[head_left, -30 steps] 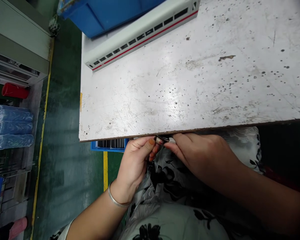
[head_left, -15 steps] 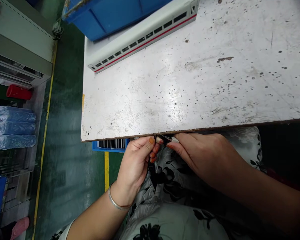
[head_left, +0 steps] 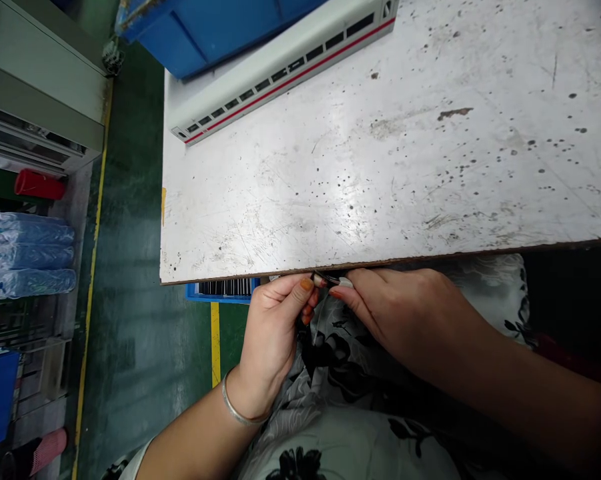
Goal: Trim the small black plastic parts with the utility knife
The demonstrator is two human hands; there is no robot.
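Head view: small dark-and-pale part [head_left: 333, 281] pinched btwn fingertips [head_left: 306, 285] of L hand [head_left: 275, 327] and R hand [head_left: 395, 313], just below edge of scuffed white workbench [head_left: 380, 167]. Bangle [head_left: 237, 415] on L wrist; floral garment [head_left: 350, 440] beneath hands; white train-carriage shell w/ red stripe [head_left: 280, 83] lies on far bench edge, blue crate [head_left: 215, 40] beyond.

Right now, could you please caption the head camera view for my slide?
The left hand and right hand pinch a small dark part by a scuffed workbench's edge.
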